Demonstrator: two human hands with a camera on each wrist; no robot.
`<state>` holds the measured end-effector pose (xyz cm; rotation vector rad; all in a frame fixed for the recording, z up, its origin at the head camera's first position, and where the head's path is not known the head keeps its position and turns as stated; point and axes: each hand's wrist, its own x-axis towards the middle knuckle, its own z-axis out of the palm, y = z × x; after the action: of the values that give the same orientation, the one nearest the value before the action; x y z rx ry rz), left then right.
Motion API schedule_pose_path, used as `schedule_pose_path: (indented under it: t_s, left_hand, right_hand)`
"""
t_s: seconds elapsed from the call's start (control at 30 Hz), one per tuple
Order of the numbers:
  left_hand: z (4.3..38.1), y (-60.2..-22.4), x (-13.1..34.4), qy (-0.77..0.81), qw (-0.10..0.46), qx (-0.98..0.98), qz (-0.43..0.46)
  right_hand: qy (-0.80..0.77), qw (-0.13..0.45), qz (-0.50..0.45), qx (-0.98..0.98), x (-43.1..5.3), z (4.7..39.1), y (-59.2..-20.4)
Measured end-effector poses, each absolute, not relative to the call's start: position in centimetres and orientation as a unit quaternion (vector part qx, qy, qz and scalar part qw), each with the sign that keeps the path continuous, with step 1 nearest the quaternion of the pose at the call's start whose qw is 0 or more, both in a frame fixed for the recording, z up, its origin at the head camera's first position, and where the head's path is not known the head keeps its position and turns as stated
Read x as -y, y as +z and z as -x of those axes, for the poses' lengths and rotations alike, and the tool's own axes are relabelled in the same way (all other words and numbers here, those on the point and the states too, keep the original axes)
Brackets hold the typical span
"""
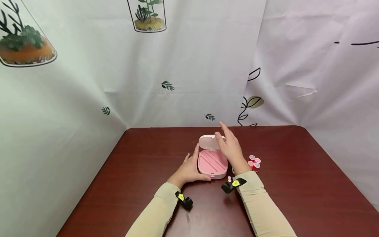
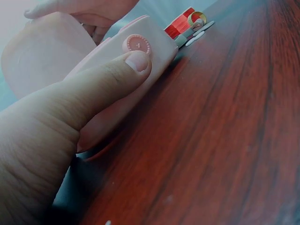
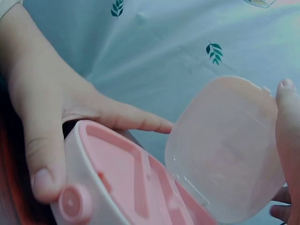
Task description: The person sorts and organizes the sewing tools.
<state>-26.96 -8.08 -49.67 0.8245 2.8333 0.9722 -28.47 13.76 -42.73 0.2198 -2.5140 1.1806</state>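
A pink and white plastic box (image 1: 212,163) stands on the table with its translucent hinged lid (image 3: 225,154) raised. Slanted dividers cross its pink inside tray (image 3: 122,164). My left hand (image 1: 189,169) holds the box at its left front corner, the thumb lying along the front wall beside a round pink button (image 2: 138,44). At the lid's right edge is my right hand (image 1: 232,148), index finger stretched out and thumb (image 3: 288,112) against the edge. Some of the right fingers are hidden behind the lid.
Several red and pink thread spools (image 1: 254,163) stand to the right of the box. Small white discs (image 1: 229,179) lie near its front right corner, partly behind the right wrist. The brown table (image 1: 148,158) meets a hanging white patterned cloth (image 1: 183,65) at the back.
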Motion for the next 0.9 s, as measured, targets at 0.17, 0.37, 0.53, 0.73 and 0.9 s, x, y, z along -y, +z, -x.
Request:
schedule_pose_path:
  t_s: [0.17,0.37,0.53,0.73,0.9]
  left_hand:
    - [26.9,-49.7,8.1,0.312,0.016,-0.911,-0.268]
    - [26.9,-49.7,8.0,0.308,0.004,-0.911,-0.274]
    - [26.8,-49.4,8.0,0.306,0.000,-0.912,-0.273]
    - [26.7,-49.3,8.0,0.300,0.006,-0.914,-0.273]
    - [26.6,-49.4,7.9,0.290,0.006,-0.916,-0.278]
  right_hand:
    - [0.416,0.185,-0.066,0.888,-13.3,28.9,-42.6]
    - [0.395,0.218,-0.084,0.889,-13.2,29.8,-42.8]
    - [0.359,0.233,-0.086,0.900,-13.3,30.0,-43.1]
    - [0.343,0.220,-0.060,0.911,-13.4,30.0,-43.6]
    - [0.328,0.197,-0.030,0.923,-13.4,30.0,-44.0]
